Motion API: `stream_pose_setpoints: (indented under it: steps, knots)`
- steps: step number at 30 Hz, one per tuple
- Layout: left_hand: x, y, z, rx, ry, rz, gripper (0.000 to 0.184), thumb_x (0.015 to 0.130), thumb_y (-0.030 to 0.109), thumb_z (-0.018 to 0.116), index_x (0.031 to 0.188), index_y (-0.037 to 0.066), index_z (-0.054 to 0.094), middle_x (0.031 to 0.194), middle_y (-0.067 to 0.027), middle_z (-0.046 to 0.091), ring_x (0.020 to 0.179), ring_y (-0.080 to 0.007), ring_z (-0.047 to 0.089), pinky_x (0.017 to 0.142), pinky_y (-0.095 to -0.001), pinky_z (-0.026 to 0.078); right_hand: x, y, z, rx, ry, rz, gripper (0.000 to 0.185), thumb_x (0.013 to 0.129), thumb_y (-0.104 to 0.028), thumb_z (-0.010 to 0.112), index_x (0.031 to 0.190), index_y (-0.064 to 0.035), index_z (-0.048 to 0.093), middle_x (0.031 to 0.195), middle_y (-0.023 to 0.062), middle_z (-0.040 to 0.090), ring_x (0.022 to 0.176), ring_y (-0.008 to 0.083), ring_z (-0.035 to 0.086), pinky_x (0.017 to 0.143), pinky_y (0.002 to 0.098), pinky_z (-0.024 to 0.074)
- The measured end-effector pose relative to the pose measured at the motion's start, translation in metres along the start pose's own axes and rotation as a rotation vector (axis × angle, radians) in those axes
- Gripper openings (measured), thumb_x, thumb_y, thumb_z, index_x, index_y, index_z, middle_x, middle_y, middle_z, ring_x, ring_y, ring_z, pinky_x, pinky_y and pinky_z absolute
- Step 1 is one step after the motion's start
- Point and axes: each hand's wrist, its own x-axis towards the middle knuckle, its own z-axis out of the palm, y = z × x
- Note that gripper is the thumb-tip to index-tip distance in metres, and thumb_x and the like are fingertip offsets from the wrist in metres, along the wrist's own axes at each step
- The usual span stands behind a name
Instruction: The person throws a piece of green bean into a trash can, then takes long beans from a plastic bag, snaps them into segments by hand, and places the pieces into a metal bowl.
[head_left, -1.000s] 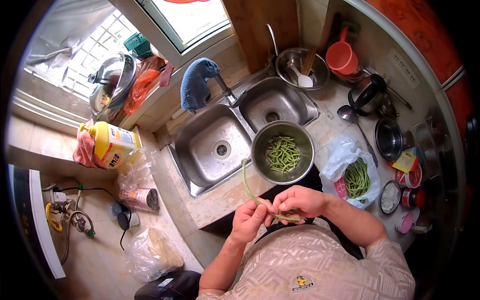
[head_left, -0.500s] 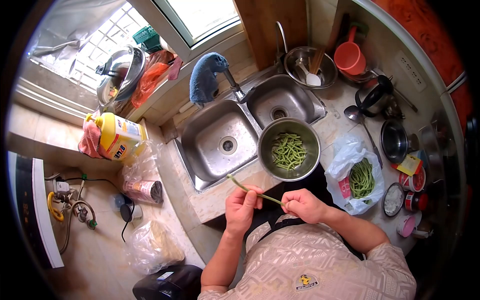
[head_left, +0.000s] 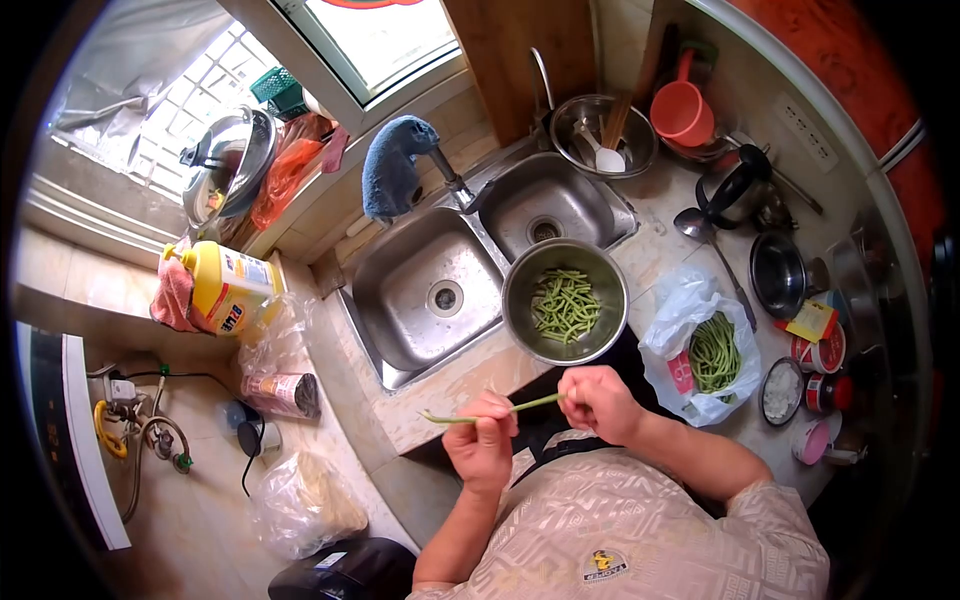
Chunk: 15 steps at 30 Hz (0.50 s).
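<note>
A long green bean [head_left: 537, 403] stretches between my two hands, in front of my chest. My left hand [head_left: 482, 440] pinches it near its middle, and one end sticks out to the left past my fingers. The fingers of my right hand [head_left: 600, 403] are closed on the bean's other end. Just beyond my hands, a steel pot [head_left: 513, 318] at the counter edge holds many short green bean pieces [head_left: 566, 305]. To the right lies an open white plastic bag [head_left: 655, 345] with whole long green beans [head_left: 714, 353] inside.
A double steel sink [head_left: 425, 290] lies behind the pot, with a blue cloth [head_left: 393, 170] over its tap. On the right stand a ladle [head_left: 693, 225], a black bowl [head_left: 778, 272] and several jars. At left are a yellow jug [head_left: 228, 285] and plastic bags [head_left: 310, 500].
My hands have risen slightly, and the bean has gone from slanting down to the right to slanting slightly up. My right hand has turned. The view has shifted a little.
</note>
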Motion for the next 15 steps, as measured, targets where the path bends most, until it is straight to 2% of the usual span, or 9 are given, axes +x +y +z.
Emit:
stream_pose_setpoints:
  steps: [3, 6, 7, 8, 10, 11, 12, 14, 15]
  knots:
    - [0.006, 0.01, -0.002, -0.179, 0.013, -0.107, 0.023, 0.098, 0.026, 0.05, 0.092, 0.005, 0.057, 0.066, -0.0006, 0.046, 0.063, -0.012, 0.041, 0.061, -0.0282, 0.036, -0.016, -0.014, 0.004, -0.329, -0.214, 0.061, 0.015, 0.082, -0.005, 0.046, 0.071, -0.0017, 0.054, 0.063, 0.0008, 0.051, 0.054, 0.0069, 0.041, 0.05, 0.023, 0.0353]
    - [0.019, 0.009, -0.017, -0.531, 0.282, -0.302, 0.023, 0.098, 0.026, 0.049, 0.092, 0.005, 0.056, 0.067, -0.0023, 0.046, 0.063, -0.0133, 0.041, 0.062, -0.0279, 0.038, -0.026, -0.02, 0.003, -0.672, -0.554, -0.014, 0.015, 0.083, -0.005, 0.047, 0.07, -0.002, 0.055, 0.064, -0.0023, 0.051, 0.061, 0.0058, 0.044, 0.058, 0.0244, 0.0395]
    - [0.024, 0.008, -0.023, -0.471, 0.305, -0.283, 0.023, 0.1, 0.025, 0.046, 0.091, 0.006, 0.055, 0.065, -0.0011, 0.044, 0.062, -0.0125, 0.039, 0.061, -0.0281, 0.036, -0.029, -0.019, 0.003, -0.638, -0.495, 0.007, 0.015, 0.084, -0.005, 0.047, 0.072, -0.0025, 0.057, 0.064, -0.0018, 0.052, 0.061, 0.006, 0.046, 0.057, 0.0241, 0.0404]
    - [0.026, 0.011, -0.023, -0.465, 0.23, -0.317, 0.023, 0.1, 0.026, 0.046, 0.091, 0.006, 0.055, 0.065, -0.0012, 0.043, 0.062, -0.0123, 0.039, 0.06, -0.028, 0.036, -0.03, -0.019, 0.003, -0.607, -0.435, 0.026, 0.015, 0.085, -0.005, 0.047, 0.074, -0.0029, 0.058, 0.064, -0.0012, 0.053, 0.061, 0.0061, 0.048, 0.056, 0.0238, 0.0413]
    - [0.024, 0.017, -0.02, -0.458, 0.09, -0.394, 0.023, 0.1, 0.026, 0.046, 0.091, 0.006, 0.055, 0.065, -0.0015, 0.043, 0.062, -0.0117, 0.039, 0.06, -0.0278, 0.036, -0.013, -0.023, -0.007, -0.348, -0.146, 0.186, 0.015, 0.087, -0.006, 0.046, 0.084, -0.0018, 0.06, 0.068, 0.0021, 0.057, 0.059, 0.0081, 0.051, 0.054, 0.0237, 0.0441]
    - [0.022, 0.017, -0.018, -0.501, -0.022, -0.455, 0.022, 0.1, 0.025, 0.045, 0.093, 0.007, 0.055, 0.065, 0.0008, 0.045, 0.063, -0.0123, 0.04, 0.062, -0.0279, 0.036, -0.003, -0.022, -0.014, -0.149, -0.177, 0.176, 0.019, 0.091, -0.009, 0.044, 0.095, 0.001, 0.059, 0.073, 0.0053, 0.059, 0.056, 0.0106, 0.052, 0.052, 0.0239, 0.0455]
    - [0.02, 0.016, -0.016, -0.443, -0.059, -0.523, 0.023, 0.1, 0.025, 0.046, 0.093, 0.006, 0.055, 0.066, 0.0001, 0.045, 0.064, -0.0126, 0.041, 0.062, -0.0281, 0.037, 0.001, -0.022, -0.017, -0.107, -0.188, 0.231, 0.025, 0.093, -0.012, 0.039, 0.1, 0.0051, 0.056, 0.077, 0.0102, 0.059, 0.054, 0.0123, 0.049, 0.051, 0.0264, 0.0465]
    - [0.015, 0.012, -0.013, -0.318, -0.139, -0.66, 0.024, 0.1, 0.025, 0.046, 0.093, 0.004, 0.056, 0.067, -0.0012, 0.046, 0.065, -0.0132, 0.042, 0.063, -0.0287, 0.038, 0.001, -0.019, -0.01, 0.057, -0.331, 0.297, 0.029, 0.095, -0.017, 0.038, 0.102, 0.0048, 0.057, 0.076, 0.0108, 0.06, 0.055, 0.0131, 0.05, 0.051, 0.0275, 0.0467]
    - [0.013, 0.008, -0.012, -0.344, -0.147, -0.681, 0.023, 0.098, 0.024, 0.05, 0.094, 0.002, 0.056, 0.071, -0.0031, 0.05, 0.066, -0.0135, 0.045, 0.064, -0.0285, 0.04, -0.001, -0.025, -0.002, 0.021, -0.428, 0.332, 0.032, 0.096, -0.021, 0.038, 0.104, 0.0049, 0.056, 0.076, 0.0107, 0.06, 0.056, 0.0139, 0.05, 0.051, 0.0288, 0.0465]
